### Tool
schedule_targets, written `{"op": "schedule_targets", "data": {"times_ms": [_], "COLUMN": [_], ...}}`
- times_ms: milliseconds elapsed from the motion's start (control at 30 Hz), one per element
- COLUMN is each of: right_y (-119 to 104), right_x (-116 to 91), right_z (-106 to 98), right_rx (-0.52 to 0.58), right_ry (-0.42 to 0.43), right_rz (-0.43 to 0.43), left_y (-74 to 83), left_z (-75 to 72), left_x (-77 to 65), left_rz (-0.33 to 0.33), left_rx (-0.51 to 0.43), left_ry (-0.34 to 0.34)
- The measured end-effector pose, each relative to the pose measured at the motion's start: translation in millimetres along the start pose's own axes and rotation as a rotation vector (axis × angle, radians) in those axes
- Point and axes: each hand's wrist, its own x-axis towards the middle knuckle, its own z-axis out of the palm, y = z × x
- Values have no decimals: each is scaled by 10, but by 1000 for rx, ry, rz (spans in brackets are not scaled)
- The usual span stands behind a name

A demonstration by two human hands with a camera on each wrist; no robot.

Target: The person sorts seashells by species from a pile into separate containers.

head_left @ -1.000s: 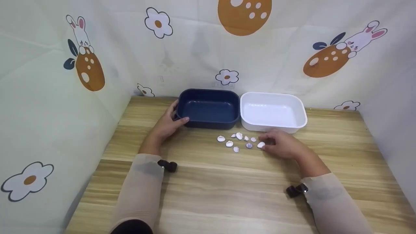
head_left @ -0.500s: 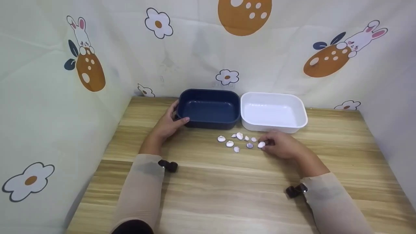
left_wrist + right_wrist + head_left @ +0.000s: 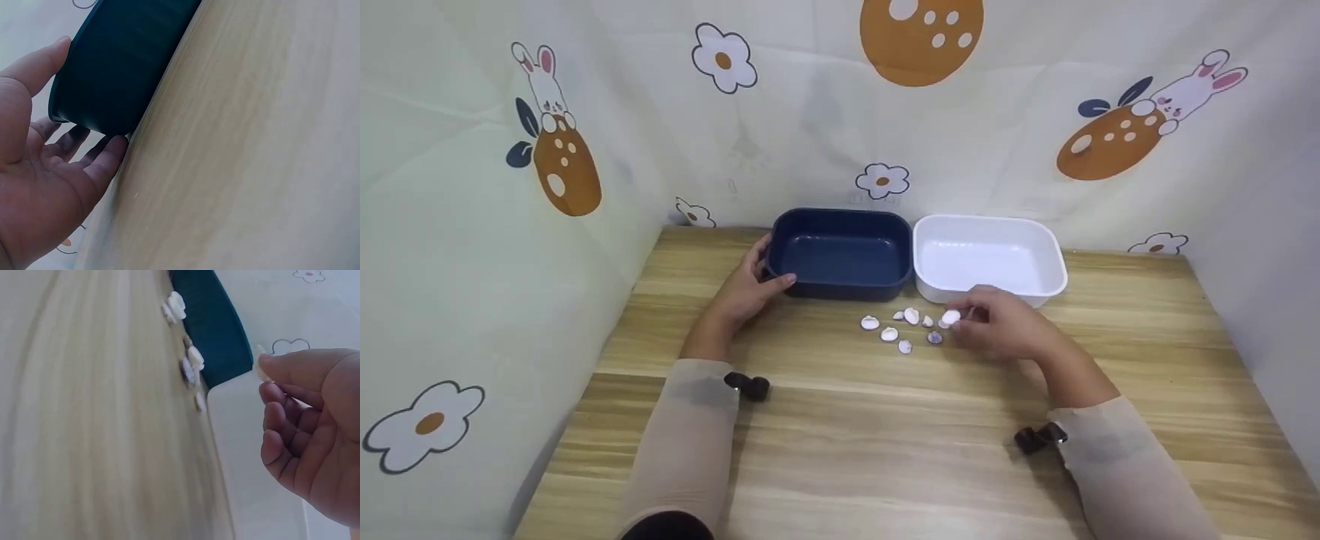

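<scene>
At the far left, pale cloth (image 3: 435, 247) printed with rabbits and flowers hangs beside the wood-grain counter (image 3: 840, 442), and it also runs along the back. Next comes a beige left sleeve (image 3: 690, 427) with a black wrist device (image 3: 748, 386) at its cuff. Beyond the cuff, the left hand (image 3: 741, 292) grips the left end of a navy bin (image 3: 847, 291): the thumb lies on the front rim, and the fingers bend against the end wall (the left wrist view shows one fingertip low, close to the counter).

In front of the navy bin and towards the right, several loose shells (image 3: 889, 334) lie scattered on the counter, mostly white, with one purplish shell (image 3: 934, 337) nearer the right end. The white bin (image 3: 930, 289) stands just beside the navy one, its long side facing the person too. Before its near left corner, the right hand (image 3: 1005, 326) pinches a white shell (image 3: 951, 318) between thumb and forefinger, raised off the counter; its other fingers are curled. A second beige sleeve (image 3: 1132, 465) lies farthest right.
</scene>
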Motion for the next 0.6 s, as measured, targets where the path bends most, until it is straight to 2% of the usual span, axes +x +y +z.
{"op": "schedule_targets", "data": {"times_ms": [200, 433, 600], "right_y": [-160, -326, -445], "right_x": [186, 474, 689], "right_z": [-61, -74, -9], "right_rx": [14, 4, 13], "right_ry": [76, 71, 102], "right_rz": [-27, -8, -23], "left_y": [9, 4, 13], "left_z": [16, 17, 2], "left_x": [1, 0, -3], "left_rz": [4, -12, -8], "left_rx": [5, 1, 12], "left_ry": [-2, -9, -10]}}
